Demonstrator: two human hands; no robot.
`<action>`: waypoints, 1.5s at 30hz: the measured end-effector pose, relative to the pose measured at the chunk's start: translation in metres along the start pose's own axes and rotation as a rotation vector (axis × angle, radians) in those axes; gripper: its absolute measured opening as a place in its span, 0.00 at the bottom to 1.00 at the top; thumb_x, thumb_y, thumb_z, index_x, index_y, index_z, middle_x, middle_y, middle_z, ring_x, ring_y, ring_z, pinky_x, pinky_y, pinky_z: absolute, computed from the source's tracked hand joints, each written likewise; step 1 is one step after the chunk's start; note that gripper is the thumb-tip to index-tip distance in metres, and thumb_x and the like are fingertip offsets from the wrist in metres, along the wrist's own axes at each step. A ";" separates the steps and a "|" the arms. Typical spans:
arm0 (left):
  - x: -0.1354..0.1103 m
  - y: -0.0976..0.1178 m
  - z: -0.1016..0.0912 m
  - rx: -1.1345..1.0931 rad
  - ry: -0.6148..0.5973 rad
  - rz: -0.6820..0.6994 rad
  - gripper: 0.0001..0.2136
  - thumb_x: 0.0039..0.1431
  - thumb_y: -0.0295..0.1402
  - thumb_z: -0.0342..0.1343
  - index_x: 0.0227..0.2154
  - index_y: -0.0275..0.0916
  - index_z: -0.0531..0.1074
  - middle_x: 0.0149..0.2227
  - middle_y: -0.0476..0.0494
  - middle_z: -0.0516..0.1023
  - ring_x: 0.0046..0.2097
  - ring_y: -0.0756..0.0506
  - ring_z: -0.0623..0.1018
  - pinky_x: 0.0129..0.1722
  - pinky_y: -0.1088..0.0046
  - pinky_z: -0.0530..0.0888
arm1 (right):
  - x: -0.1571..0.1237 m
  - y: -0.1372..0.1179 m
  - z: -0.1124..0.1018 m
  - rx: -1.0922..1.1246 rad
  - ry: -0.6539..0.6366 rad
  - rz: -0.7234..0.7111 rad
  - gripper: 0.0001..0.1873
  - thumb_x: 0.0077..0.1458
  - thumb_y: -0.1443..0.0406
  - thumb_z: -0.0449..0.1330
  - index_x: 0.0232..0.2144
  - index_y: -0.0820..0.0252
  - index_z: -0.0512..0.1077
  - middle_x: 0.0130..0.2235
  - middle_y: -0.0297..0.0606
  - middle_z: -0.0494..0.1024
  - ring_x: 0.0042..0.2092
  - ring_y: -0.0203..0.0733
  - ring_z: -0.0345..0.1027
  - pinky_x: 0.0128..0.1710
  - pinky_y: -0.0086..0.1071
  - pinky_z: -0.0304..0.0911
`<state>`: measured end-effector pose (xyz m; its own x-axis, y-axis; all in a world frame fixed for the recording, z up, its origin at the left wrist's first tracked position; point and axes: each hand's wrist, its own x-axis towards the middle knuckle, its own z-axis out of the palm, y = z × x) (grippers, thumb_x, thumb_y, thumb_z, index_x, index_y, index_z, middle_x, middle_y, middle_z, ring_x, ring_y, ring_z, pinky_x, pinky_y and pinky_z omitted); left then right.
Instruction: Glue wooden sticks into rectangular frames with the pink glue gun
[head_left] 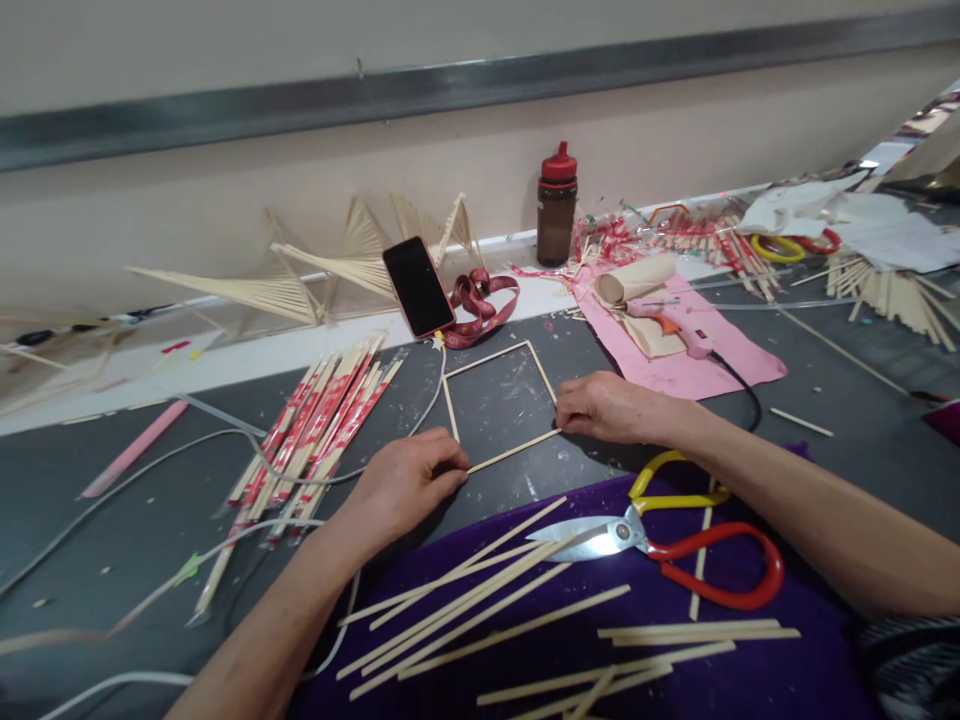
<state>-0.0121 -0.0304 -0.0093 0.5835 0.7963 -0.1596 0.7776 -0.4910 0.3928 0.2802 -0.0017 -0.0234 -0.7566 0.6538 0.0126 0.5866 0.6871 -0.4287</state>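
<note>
A square frame of thin wooden sticks (514,454) lies on the grey table between my hands. My left hand (409,475) pinches its near left corner, fingers closed. At the near right corner, my right hand (611,408) also grips the frame with fingers pressed together. Scissors (624,532) with one yellow and one red handle lie half open just in front, on a purple cloth (442,545). Several loose wooden sticks (480,600) are scattered over that cloth, some under the scissor blades.
Wrapped chopsticks (315,430) and white cables lie left. A phone (418,287) leans against stick structures (247,295) at the back, near a bottle (557,210). A pink glue gun (679,328) rests on pink paper (739,365) at right.
</note>
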 end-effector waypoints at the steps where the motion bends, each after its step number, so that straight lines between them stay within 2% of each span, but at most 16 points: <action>1: 0.000 0.000 0.000 0.004 0.000 -0.001 0.07 0.57 0.33 0.50 0.32 0.42 0.73 0.33 0.49 0.74 0.35 0.49 0.72 0.35 0.74 0.66 | 0.000 -0.001 0.000 -0.004 -0.003 0.000 0.09 0.56 0.70 0.54 0.29 0.62 0.74 0.31 0.37 0.74 0.33 0.34 0.66 0.33 0.27 0.57; 20: 0.002 0.005 -0.001 0.035 0.008 -0.024 0.08 0.56 0.33 0.50 0.31 0.42 0.75 0.34 0.48 0.75 0.35 0.48 0.73 0.35 0.74 0.67 | -0.001 -0.003 0.000 -0.015 0.010 0.001 0.09 0.55 0.70 0.53 0.28 0.62 0.73 0.31 0.37 0.73 0.31 0.34 0.66 0.33 0.26 0.57; 24: 0.000 0.001 -0.005 -0.121 0.004 -0.017 0.09 0.57 0.35 0.51 0.31 0.42 0.76 0.33 0.48 0.75 0.35 0.50 0.74 0.35 0.75 0.68 | -0.001 0.001 0.002 0.014 0.028 -0.009 0.08 0.54 0.70 0.54 0.29 0.61 0.74 0.31 0.37 0.73 0.32 0.34 0.66 0.33 0.27 0.57; 29: -0.002 -0.002 -0.010 -0.385 -0.067 -0.134 0.12 0.57 0.39 0.50 0.34 0.40 0.77 0.32 0.49 0.77 0.26 0.53 0.74 0.29 0.77 0.69 | -0.001 0.001 0.001 0.049 0.028 0.000 0.07 0.53 0.70 0.54 0.29 0.61 0.73 0.31 0.37 0.73 0.32 0.35 0.65 0.33 0.27 0.57; 33: -0.002 -0.002 -0.007 -0.455 -0.030 -0.204 0.10 0.54 0.37 0.52 0.33 0.39 0.76 0.31 0.49 0.77 0.26 0.52 0.75 0.26 0.78 0.68 | -0.002 0.000 0.001 0.050 0.029 0.002 0.07 0.52 0.71 0.54 0.28 0.62 0.72 0.31 0.37 0.73 0.32 0.35 0.65 0.33 0.27 0.57; 38: -0.001 -0.001 -0.002 -0.498 -0.005 -0.311 0.08 0.52 0.37 0.54 0.31 0.39 0.74 0.23 0.51 0.74 0.25 0.52 0.74 0.21 0.81 0.65 | -0.002 -0.002 0.001 0.045 0.021 0.014 0.06 0.51 0.71 0.54 0.28 0.62 0.72 0.31 0.37 0.73 0.32 0.35 0.65 0.33 0.27 0.57; 45: 0.001 -0.003 -0.001 -0.675 -0.017 -0.365 0.08 0.52 0.37 0.54 0.30 0.37 0.69 0.24 0.51 0.73 0.24 0.52 0.74 0.18 0.81 0.63 | -0.002 -0.001 0.002 0.045 0.029 0.023 0.06 0.50 0.71 0.55 0.28 0.61 0.72 0.32 0.36 0.73 0.31 0.34 0.65 0.32 0.26 0.56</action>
<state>-0.0141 -0.0282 -0.0097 0.3247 0.8584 -0.3970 0.6127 0.1289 0.7797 0.2803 -0.0043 -0.0252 -0.7341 0.6784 0.0283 0.5895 0.6575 -0.4692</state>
